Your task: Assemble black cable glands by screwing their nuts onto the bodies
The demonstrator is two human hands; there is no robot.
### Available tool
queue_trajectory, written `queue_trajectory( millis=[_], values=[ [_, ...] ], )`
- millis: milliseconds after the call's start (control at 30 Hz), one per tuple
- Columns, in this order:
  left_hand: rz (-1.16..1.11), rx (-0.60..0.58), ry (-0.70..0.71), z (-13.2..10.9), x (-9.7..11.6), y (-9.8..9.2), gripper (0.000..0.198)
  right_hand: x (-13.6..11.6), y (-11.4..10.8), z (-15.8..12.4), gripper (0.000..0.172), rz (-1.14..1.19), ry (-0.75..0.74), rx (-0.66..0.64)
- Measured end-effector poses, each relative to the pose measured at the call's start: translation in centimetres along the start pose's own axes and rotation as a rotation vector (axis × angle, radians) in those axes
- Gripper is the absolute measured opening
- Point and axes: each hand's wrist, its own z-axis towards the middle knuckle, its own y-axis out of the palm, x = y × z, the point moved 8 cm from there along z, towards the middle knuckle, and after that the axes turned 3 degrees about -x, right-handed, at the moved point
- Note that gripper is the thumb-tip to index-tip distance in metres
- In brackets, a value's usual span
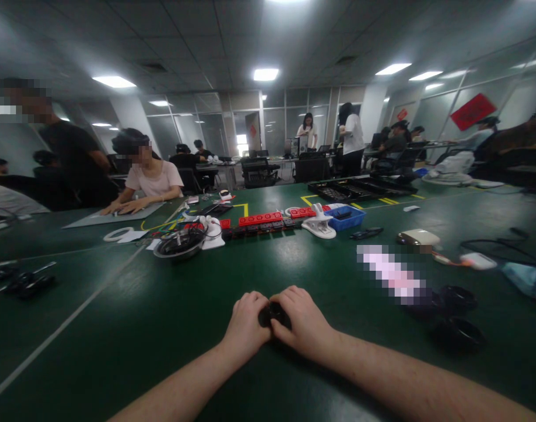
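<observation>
Close in front of me, at the near middle of the green table [171, 328], both hands meet around a small black rounded part [274, 315]. My left hand [247, 319] has its fingers curled over the part's left side. From the right, my right hand [304, 319] grips it, with the thumb pressed along its near side. Fingers cover much of the part, so its exact kind cannot be made out. It is at or just above the table top. To the right lie black ring-shaped parts [459, 334], somewhat blurred.
Beyond my hands stand a metal bowl of black parts [180, 243], a row of red blocks [260, 218], a white clamp [319, 223] and a blue bin [345, 217]. Black tools [24, 281] lie left. A person [151, 176] works across the table at left.
</observation>
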Motion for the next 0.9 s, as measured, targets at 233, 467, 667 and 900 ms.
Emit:
queue_trajectory(
  millis=[233,467,667,900],
  values=[
    [-0.007,-0.017,0.004,0.1,-0.1,0.1,0.012,-0.4,-0.3,-0.1,0.024,0.049,-0.041,-0.011],
    [0.011,-0.014,0.013,0.1,-0.2,0.4,0.014,-1.3,-0.4,-0.5,0.022,0.036,-0.106,-0.019],
    [-0.007,-0.034,-0.011,0.2,-0.6,0.6,0.019,-1.7,-0.2,-0.8,0.012,0.023,-0.144,-0.042],
    [-0.015,-0.001,0.009,0.2,-0.5,0.5,0.016,-1.6,-0.4,-0.9,0.008,0.041,-0.169,-0.016]
  ],
)
